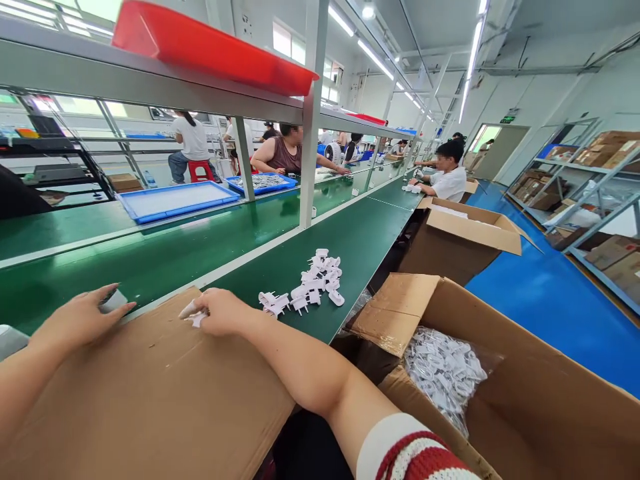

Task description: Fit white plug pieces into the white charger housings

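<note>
My left hand (89, 313) is at the left, by the edge of the green belt, with its thumb and fingers closed around a small whitish piece (114, 301). Over the far edge of a brown cardboard sheet (165, 387), my right hand (215, 312) pinches a small white plastic part (197, 320). Its finger has a pale cover on it. To the right of that hand, a loose pile of white plug-like parts (315, 283) lies on the green work surface (350, 247).
An open carton (540, 373) at the lower right holds a bag of white parts (445, 370). Another carton (460, 233) stands behind it. A metal post (310, 133) supports a shelf with a red tray (210, 50). Blue trays (177, 200) and several people are beyond.
</note>
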Motion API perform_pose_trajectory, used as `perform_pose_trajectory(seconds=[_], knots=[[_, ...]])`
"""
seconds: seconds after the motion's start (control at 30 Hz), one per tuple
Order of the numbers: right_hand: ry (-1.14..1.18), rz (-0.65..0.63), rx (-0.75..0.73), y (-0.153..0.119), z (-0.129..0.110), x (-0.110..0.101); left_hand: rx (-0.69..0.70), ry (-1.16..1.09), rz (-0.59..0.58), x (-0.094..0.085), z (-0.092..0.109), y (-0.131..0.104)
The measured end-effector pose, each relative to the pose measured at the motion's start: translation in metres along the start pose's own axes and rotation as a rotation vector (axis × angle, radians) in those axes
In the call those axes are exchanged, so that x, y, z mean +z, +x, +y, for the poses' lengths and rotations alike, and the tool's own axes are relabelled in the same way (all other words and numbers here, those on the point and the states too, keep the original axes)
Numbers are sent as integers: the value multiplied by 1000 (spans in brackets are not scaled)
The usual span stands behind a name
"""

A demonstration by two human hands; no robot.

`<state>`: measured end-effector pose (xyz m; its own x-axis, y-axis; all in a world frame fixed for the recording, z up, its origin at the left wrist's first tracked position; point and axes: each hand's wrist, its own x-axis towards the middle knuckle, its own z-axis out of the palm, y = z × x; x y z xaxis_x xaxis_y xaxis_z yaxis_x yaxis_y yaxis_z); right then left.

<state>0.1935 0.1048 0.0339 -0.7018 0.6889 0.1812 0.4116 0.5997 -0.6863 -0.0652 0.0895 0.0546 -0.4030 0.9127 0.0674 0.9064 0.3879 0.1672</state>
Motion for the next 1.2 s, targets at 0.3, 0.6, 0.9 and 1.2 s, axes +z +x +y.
perform_pose_trajectory(seconds=[0.3,0.6,0.9,1.2], knots=[[-333,-131,132,-4,-3,-10,-89,-39,-41,-4,13,-32],[570,147,321,6,12,4,-93,-779,-378,-7,50,-134],[920,33,243,-6,-5,13,34,-964,-166,31,43,-148],[653,152,172,-1,7,14,19,-1044,-128,52,37,-145]])
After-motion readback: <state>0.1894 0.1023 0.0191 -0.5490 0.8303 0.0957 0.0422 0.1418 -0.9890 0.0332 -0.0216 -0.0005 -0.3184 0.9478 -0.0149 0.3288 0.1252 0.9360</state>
